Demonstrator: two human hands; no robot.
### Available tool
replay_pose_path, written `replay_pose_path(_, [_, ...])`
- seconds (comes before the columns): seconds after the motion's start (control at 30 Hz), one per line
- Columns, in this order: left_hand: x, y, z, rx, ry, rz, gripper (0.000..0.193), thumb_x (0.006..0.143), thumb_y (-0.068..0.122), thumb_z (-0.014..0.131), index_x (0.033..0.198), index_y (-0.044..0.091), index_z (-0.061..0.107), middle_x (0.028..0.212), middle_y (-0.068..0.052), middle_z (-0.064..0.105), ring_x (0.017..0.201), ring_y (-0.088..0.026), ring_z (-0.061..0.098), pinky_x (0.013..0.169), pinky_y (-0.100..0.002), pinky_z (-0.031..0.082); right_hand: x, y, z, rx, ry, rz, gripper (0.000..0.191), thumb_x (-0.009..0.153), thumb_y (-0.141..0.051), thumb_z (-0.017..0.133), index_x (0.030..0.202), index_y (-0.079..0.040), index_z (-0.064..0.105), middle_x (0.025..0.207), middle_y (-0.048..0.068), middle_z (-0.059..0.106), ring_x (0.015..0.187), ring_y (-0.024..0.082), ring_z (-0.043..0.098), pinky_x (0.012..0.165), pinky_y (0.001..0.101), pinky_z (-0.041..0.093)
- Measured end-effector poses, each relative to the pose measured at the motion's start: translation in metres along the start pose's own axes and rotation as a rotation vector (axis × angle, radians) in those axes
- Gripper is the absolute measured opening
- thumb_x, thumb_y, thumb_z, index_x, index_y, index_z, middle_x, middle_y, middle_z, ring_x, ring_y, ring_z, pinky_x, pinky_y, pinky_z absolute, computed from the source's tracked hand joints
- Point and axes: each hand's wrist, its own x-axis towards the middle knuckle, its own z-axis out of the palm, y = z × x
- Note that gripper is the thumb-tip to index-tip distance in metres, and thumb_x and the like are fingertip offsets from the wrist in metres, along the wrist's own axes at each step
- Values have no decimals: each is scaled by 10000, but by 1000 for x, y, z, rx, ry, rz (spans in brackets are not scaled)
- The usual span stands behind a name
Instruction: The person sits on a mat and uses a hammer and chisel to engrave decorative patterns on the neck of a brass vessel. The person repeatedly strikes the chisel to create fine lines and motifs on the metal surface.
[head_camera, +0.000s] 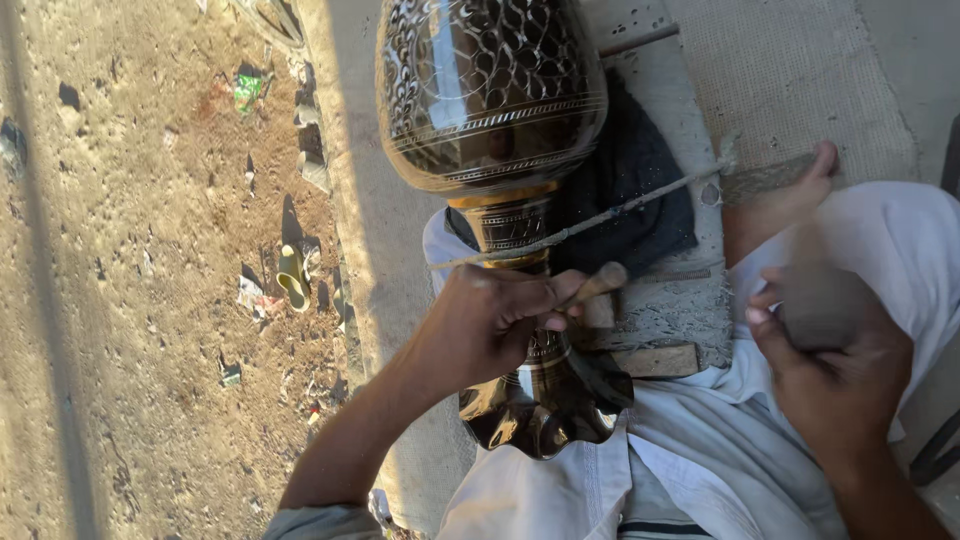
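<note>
The vase (495, 150) top is cut off; dark engraved metal. The left hand (480, 325) pinches a chisel (595, 285); the right hand (835, 370) grips a blurred mallet (820, 300).

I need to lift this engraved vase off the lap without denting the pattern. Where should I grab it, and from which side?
Probably the narrow banded neck of the vase, from the open ground side: it is the slimmest part. The cord crosses it, and the left hand with the chisel crowds the stem below.
</note>
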Motion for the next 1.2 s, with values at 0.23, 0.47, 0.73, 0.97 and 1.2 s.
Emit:
replay_pose_path(0.23, [17,-3,-12,52,-323,27,563,728,-50,724,1256,146,734,911,-33,791,801,-197,761,713,-345,587,-35,-11,22,344,228,141,280,924,-6,756,1170,-21,623,1036,40,712,930,68,674,905,236,540])
replay_pose_path(0.47, [27,-9,-17,18,-506,99,515,766,-50,708,1213,203,747,987,4,806,898,-125,779,757,-320,606,-33,-40,30,637,421,70,306,886,2,752,1096,-163,601,967,-12,726,857,73,703,804,240,570])
replay_pose_path(0.73, [23,-15,-17,15,-525,172,411,865,44,763,1201,280,749,914,45,795,863,-133,768,736,-350,555,-38,-17,35,15,232,-152,232,886,-76,738,1094,-101,639,959,74,730,953,132,696,900,338,526])
replay_pose_path(0.97, [30,-1,-4,129,-414,-23,553,775,24,754,1282,239,704,893,41,788,774,-117,755,639,-315,556,-46,13,41,36,155,161,338,949,-77,804,1244,-12,653,966,119,731,889,123,692,858,270,534])
replay_pose_path(1.2, [32,5,-5,129,-402,42,540,808,33,740,1304,244,705,966,72,800,808,-121,759,659,-326,559,-48,18,46,166,215,72,146,996,13,776,1113,32,691,995,108,730,940,134,696,884,282,544])
